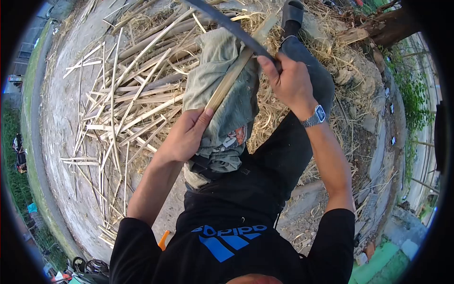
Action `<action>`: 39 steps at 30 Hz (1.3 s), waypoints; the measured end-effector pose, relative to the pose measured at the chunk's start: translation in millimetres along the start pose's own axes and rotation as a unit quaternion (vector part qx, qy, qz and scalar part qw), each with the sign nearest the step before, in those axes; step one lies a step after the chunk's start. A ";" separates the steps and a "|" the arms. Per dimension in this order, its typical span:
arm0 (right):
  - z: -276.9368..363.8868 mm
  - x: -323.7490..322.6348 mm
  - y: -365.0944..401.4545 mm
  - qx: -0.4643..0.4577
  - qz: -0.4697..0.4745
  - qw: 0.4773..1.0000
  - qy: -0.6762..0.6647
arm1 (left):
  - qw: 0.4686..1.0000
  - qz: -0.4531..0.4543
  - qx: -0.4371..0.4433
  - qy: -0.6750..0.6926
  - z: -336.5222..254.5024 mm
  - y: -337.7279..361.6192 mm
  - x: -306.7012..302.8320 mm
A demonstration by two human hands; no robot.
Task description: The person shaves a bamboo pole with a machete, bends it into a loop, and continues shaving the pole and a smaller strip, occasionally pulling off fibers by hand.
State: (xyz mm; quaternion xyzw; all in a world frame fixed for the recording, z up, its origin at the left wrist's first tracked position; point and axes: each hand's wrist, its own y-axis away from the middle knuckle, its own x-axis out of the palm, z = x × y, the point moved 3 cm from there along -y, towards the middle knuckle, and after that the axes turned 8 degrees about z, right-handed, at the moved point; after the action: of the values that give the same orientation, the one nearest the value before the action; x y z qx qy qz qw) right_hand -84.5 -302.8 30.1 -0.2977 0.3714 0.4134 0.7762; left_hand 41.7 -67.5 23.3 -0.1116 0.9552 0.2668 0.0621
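Observation:
My left hand (184, 135) is closed around the lower end of a pale split-wood strip (229, 83), which slants up and away over my leg. A folded grey-green cloth (201, 80) covers that leg beneath the strip. My right hand (293, 83), with a watch on its wrist, grips the near end of a long dark curved blade (227, 23). The blade lies across the upper part of the strip and runs out of view at the top. My fingers hide its handle.
Many split strips (137, 102) lie heaped on the ground to the left. Curled shavings (269, 128) surround my legs. A thick log (383, 29) and rocks (345, 75) are at the upper right. Something orange (163, 240) shows beside my left sleeve.

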 end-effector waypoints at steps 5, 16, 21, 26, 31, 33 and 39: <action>10.6 8.6 12.8 -0.047 -0.005 0.998 0.046 | 0.999 -0.004 0.041 0.036 2.4 0.2 0.9; 2.7 10.3 6.7 -0.082 -0.026 0.994 0.069 | 1.000 -0.013 0.012 0.025 9.0 -1.7 -1.1; -46.1 -26.9 -40.6 0.086 -0.008 0.996 0.008 | 0.996 -0.044 0.001 -0.081 -2.6 6.0 1.1; 6.5 -19.5 -6.9 -0.014 0.054 0.998 0.032 | 0.992 -0.067 0.040 -0.097 -3.5 6.2 9.9; -2.2 -12.3 -22.0 0.015 0.011 1.000 -0.015 | 0.985 -0.104 0.044 -0.132 -6.0 9.7 15.4; 7.0 -10.9 -12.5 -0.031 0.006 0.999 0.018 | 0.980 -0.116 0.069 -0.145 -6.8 6.7 12.6; -7.6 -24.3 -32.8 0.028 0.009 0.998 0.059 | 0.977 -0.131 0.059 -0.160 -7.0 11.1 19.6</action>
State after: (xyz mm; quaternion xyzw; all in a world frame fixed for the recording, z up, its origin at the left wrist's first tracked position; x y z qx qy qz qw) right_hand -68.0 -334.7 51.1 -0.2960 0.4309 0.3916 0.7572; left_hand 19.6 -65.4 31.3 -0.1883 0.9240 0.2142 0.2548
